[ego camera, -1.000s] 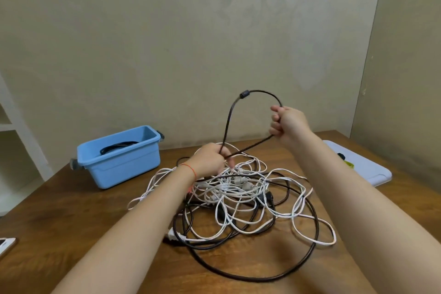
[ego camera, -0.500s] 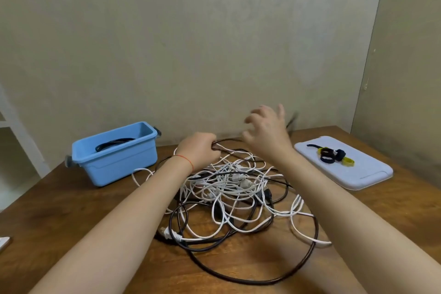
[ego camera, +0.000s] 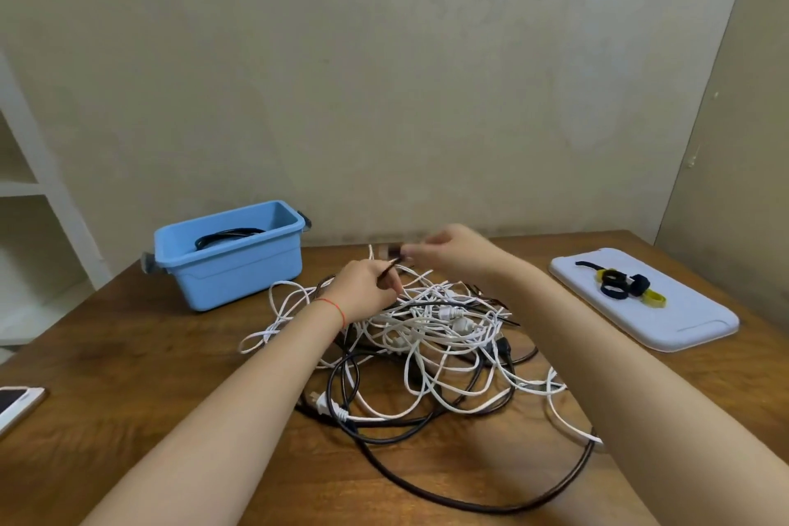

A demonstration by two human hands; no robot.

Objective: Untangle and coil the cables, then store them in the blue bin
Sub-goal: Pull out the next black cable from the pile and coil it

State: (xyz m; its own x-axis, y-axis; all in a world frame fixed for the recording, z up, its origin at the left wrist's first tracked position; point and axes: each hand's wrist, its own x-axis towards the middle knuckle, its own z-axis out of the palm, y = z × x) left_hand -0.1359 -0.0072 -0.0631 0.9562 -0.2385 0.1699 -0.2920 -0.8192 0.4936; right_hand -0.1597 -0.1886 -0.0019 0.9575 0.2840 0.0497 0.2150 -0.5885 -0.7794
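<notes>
Left hand [ego camera: 363, 290] pinches a black cable [ego camera: 389, 267] slanting up toward 1 o'clock; right hand [ego camera: 448, 252] grips its blurred end; blue bin [ego camera: 232, 265] at 10 o'clock on the counter [ego camera: 128, 376].

Beige wall [ego camera: 341, 77] fills the upper 2/3 of the frame, w/ a faint floral pattern at upper right. A 2nd wall [ego camera: 734, 120] meets it at a corner on the right edge, slightly darker. White shelf unit [ego camera: 30, 184] at left edge, approx mid-height; contents can't be made out. Brown wood-grain desk [ego camera: 149, 376] spans the lower part, its back edge against the wall. Light is soft & even, no hard shadows; source not in view. No window in frame.
</notes>
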